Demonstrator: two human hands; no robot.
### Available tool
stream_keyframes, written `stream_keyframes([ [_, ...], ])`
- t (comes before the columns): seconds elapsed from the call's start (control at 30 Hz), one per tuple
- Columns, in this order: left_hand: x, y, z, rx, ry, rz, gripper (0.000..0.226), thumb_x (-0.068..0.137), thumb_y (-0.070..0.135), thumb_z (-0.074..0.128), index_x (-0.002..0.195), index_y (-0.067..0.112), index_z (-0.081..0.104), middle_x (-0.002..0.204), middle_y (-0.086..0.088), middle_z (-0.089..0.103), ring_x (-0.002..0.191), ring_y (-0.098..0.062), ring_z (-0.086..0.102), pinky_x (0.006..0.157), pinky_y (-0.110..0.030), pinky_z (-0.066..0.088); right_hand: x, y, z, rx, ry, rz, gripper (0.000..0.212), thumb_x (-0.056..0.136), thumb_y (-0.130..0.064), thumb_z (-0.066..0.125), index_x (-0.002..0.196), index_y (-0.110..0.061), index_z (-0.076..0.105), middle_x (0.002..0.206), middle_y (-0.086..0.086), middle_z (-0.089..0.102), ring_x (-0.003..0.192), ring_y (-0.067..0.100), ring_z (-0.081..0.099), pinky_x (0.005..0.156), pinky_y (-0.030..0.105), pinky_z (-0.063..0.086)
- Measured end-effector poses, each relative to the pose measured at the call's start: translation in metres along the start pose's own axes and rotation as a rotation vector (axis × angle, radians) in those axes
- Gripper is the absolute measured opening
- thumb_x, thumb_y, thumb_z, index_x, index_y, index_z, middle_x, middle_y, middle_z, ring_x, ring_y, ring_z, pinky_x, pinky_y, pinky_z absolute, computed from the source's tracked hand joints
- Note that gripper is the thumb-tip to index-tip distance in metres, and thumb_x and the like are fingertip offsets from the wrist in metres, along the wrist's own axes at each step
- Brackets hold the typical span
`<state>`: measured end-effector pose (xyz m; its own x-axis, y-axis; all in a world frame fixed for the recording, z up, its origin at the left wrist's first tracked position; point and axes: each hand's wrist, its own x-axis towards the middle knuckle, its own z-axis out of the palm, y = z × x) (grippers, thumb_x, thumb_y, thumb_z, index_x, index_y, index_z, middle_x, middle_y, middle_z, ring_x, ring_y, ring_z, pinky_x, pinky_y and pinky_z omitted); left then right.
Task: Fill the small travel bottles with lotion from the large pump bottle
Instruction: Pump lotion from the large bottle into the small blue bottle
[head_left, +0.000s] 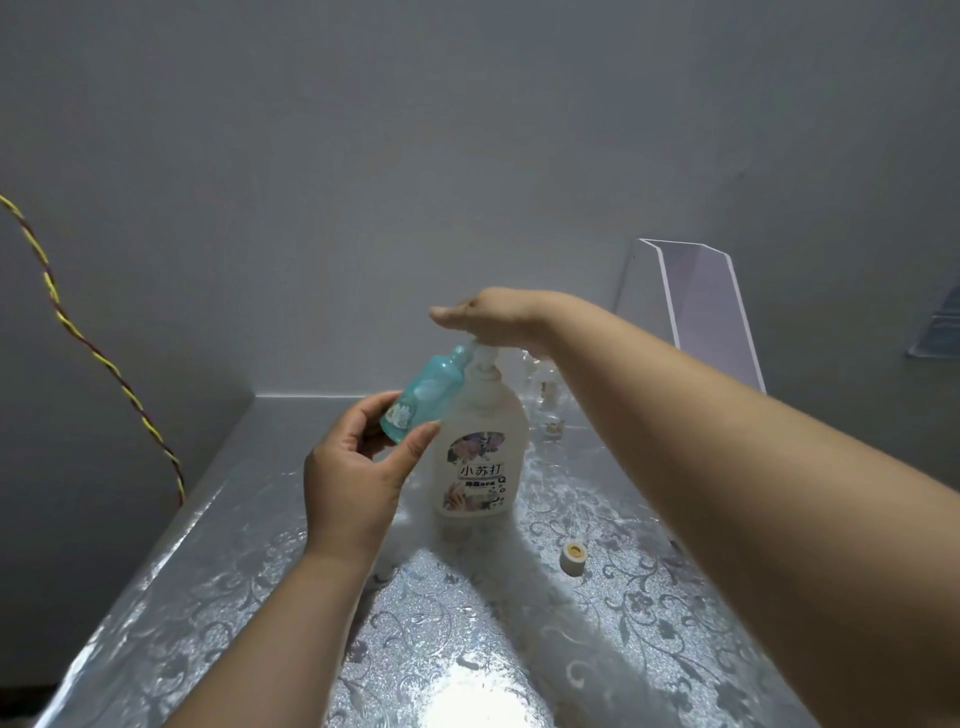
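A large white pump bottle (480, 457) with a flowered label stands mid-table. My right hand (491, 317) lies flat on top of its pump head, palm down, fingers straight. My left hand (358, 473) grips a small teal travel bottle (426, 392) by its base, tilted so its open neck meets the pump spout. A small white cap (573, 557) lies on the table to the right of the pump bottle. Behind the pump bottle, clear small bottles (549, 410) stand partly hidden by my right arm.
The table (249, 571) wears a shiny silver floral cover and meets a grey wall at the back. A clear acrylic stand (698, 306) sits at the back right. A yellow-and-red twisted cord (98, 358) hangs at the left beside the table edge.
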<state>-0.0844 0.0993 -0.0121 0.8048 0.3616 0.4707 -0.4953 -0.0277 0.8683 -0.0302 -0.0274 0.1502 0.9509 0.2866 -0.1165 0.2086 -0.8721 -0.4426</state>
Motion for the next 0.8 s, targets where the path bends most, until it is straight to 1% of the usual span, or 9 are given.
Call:
stream_keyframes([
  [0.07, 0.0, -0.001, -0.001, -0.006, 0.0, -0.004, 0.037, 0.059, 0.042, 0.081, 0.094, 0.037, 0.069, 0.091, 0.012, 0.074, 0.084, -0.006, 0.069, 0.077, -0.021, 0.054, 0.0, 0.001, 0.002, 0.021, 0.011, -0.003, 0.053, 0.101, -0.04, 0.037, 0.143, -0.008, 0.042, 0.148, 0.008, 0.041, 0.134, 0.025, 0.042, 0.09, 0.029, 0.032],
  [0.2, 0.0, -0.001, -0.001, -0.008, -0.013, -0.001, 0.036, 0.058, 0.045, 0.081, 0.092, 0.041, 0.07, 0.091, 0.013, 0.074, 0.084, -0.006, 0.07, 0.076, -0.021, 0.054, 0.007, 0.0, 0.012, 0.01, 0.035, -0.006, 0.04, 0.101, -0.022, 0.042, 0.135, -0.001, 0.051, 0.141, 0.014, 0.049, 0.131, 0.028, 0.046, 0.105, 0.032, 0.036],
  [0.3, 0.0, -0.002, -0.001, 0.006, -0.012, 0.005, 0.034, 0.058, 0.045, 0.081, 0.09, 0.048, 0.07, 0.092, 0.013, 0.074, 0.086, -0.008, 0.07, 0.079, -0.025, 0.055, 0.011, 0.001, 0.018, -0.004, 0.049, 0.013, 0.037, 0.1, -0.012, 0.04, 0.133, -0.004, 0.053, 0.137, 0.015, 0.052, 0.129, 0.03, 0.048, 0.104, 0.034, 0.039],
  [0.4, 0.0, -0.003, -0.003, 0.016, -0.003, 0.002, 0.037, 0.057, 0.048, 0.082, 0.091, 0.047, 0.07, 0.093, 0.01, 0.075, 0.087, -0.011, 0.071, 0.08, -0.03, 0.055, 0.013, 0.005, 0.023, -0.004, 0.053, 0.015, 0.037, 0.1, -0.009, 0.039, 0.133, -0.004, 0.053, 0.137, 0.017, 0.053, 0.128, 0.031, 0.048, 0.105, 0.035, 0.04],
  [0.5, 0.0, -0.002, -0.003, 0.011, 0.002, -0.004, 0.038, 0.055, 0.05, 0.082, 0.091, 0.044, 0.071, 0.093, 0.01, 0.075, 0.086, -0.011, 0.071, 0.08, -0.03, 0.055, 0.013, 0.004, 0.023, 0.03, 0.047, 0.018, 0.037, 0.1, -0.013, 0.04, 0.133, -0.003, 0.053, 0.137, 0.018, 0.052, 0.128, 0.032, 0.048, 0.104, 0.036, 0.04],
  [0.57, 0.0, -0.001, -0.002, 0.011, 0.001, -0.003, 0.037, 0.057, 0.046, 0.082, 0.092, 0.041, 0.07, 0.092, 0.01, 0.075, 0.086, -0.01, 0.071, 0.08, -0.03, 0.055, 0.011, 0.005, 0.019, 0.064, 0.038, 0.018, 0.04, 0.101, -0.021, 0.041, 0.135, -0.002, 0.051, 0.14, 0.017, 0.049, 0.131, 0.031, 0.046, 0.107, 0.037, 0.037],
  [0.67, -0.001, 0.001, -0.002, -0.003, 0.0, 0.001, 0.036, 0.059, 0.04, 0.082, 0.093, 0.039, 0.07, 0.092, 0.01, 0.075, 0.085, -0.01, 0.07, 0.079, -0.028, 0.055, 0.008, 0.008, 0.012, 0.115, 0.013, 0.009, 0.052, 0.1, -0.036, 0.042, 0.14, -0.002, 0.044, 0.149, 0.013, 0.04, 0.137, 0.028, 0.038, 0.111, 0.036, 0.029],
  [0.73, 0.0, 0.001, -0.002, 0.0, 0.0, 0.003, 0.035, 0.06, 0.039, 0.082, 0.093, 0.04, 0.07, 0.091, 0.011, 0.075, 0.085, -0.008, 0.07, 0.079, -0.026, 0.055, 0.008, 0.009, 0.01, 0.123, -0.002, 0.0, 0.054, 0.1, -0.039, 0.041, 0.14, -0.003, 0.044, 0.15, 0.012, 0.038, 0.138, 0.028, 0.037, 0.112, 0.037, 0.028],
  [0.8, 0.0, 0.001, -0.001, -0.004, -0.002, 0.003, 0.035, 0.061, 0.037, 0.081, 0.093, 0.039, 0.069, 0.091, 0.011, 0.075, 0.085, -0.007, 0.07, 0.079, -0.025, 0.055, 0.009, 0.008, 0.013, 0.146, 0.024, -0.007, 0.051, 0.1, -0.035, 0.043, 0.139, -0.003, 0.045, 0.149, 0.011, 0.039, 0.137, 0.027, 0.038, 0.111, 0.035, 0.029],
])
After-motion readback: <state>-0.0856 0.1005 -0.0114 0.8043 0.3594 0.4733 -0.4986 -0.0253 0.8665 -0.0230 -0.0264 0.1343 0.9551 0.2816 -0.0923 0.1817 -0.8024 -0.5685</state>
